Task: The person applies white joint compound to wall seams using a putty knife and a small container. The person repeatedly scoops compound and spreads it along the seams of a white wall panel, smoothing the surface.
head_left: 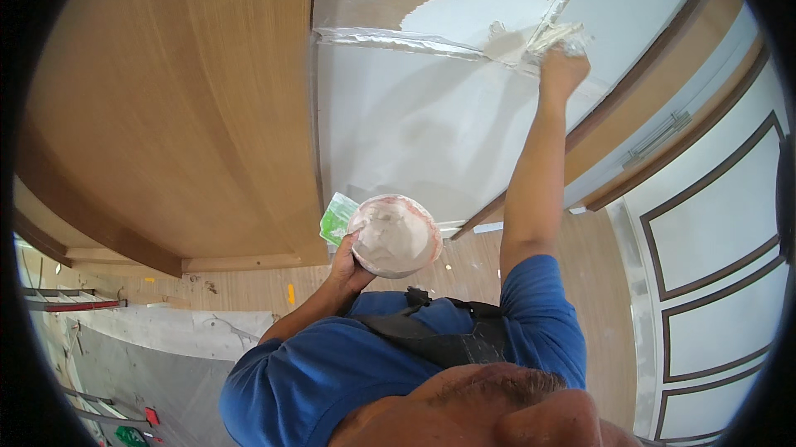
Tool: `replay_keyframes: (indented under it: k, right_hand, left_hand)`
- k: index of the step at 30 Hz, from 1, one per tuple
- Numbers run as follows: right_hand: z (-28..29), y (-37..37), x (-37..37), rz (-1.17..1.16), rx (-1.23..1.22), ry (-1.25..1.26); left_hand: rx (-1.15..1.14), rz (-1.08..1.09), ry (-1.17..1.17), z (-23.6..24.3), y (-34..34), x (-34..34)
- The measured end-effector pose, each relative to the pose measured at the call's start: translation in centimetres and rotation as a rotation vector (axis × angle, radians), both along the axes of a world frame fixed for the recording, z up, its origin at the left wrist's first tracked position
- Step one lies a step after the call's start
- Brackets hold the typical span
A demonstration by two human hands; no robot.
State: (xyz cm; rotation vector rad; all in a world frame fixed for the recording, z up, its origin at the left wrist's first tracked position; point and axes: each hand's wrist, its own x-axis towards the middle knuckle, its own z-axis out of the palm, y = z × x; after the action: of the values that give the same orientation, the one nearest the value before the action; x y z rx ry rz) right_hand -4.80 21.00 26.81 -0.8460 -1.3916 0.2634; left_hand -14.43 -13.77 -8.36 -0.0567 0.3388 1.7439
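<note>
My left hand [348, 269] is closed on the near left side of a round bowl [439, 241], low in front of my body. Pale pinkish-white putty [396, 231] fills much of it and smears its rim. A green and white flat packet [338, 219] shows beside the bowl; I cannot tell whether I hold it too. With my arm stretched far forward, my right hand [565, 70] grips a putty-smeared spreader [507, 47] against the white wall panel [414, 115]. It is where two rough, whitish joint strips [398, 41] meet. Most of the spreader's handle is hidden by my fist and putty.
A large wooden panel [182, 99] rises at left. Wooden door trim [638, 90] runs along the right, beside a white wall [721, 223] with dark frame moulding. Wood-look floor [597, 281] bears white specks. A ladder [75, 302] and covering sheets [166, 372] lie at lower left.
</note>
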Motion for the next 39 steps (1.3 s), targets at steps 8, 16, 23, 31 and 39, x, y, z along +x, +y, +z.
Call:
replay_keyframes:
  k: [8, 16, 23, 31, 39]
  right_hand:
    - [-0.8, -7.4, -4.8, -0.006, 0.115, -0.473]
    - [5.6, 5.0, 7.0, -0.150, 0.711, -0.673]
    - [-11.1, 2.9, 5.2, -0.001, 0.447, -0.763]
    - [-9.4, -1.4, 4.5, 0.198, 0.128, -0.358]
    - [8.6, 0.6, -2.5, -0.349, 0.282, -0.515]
  left_hand:
    - [0.013, -0.018, 0.026, -0.1, 0.1, -0.3]
    - [0.027, -0.037, -0.004, 0.8, 1.2, 0.7]
    - [0.000, 0.022, -0.054, -0.9, 1.3, 0.8]
    - [0.068, -0.061, -0.022, 0.4, 2.1, 0.9]
    - [0.103, -0.042, -0.011, -0.3, 2.1, 1.4]
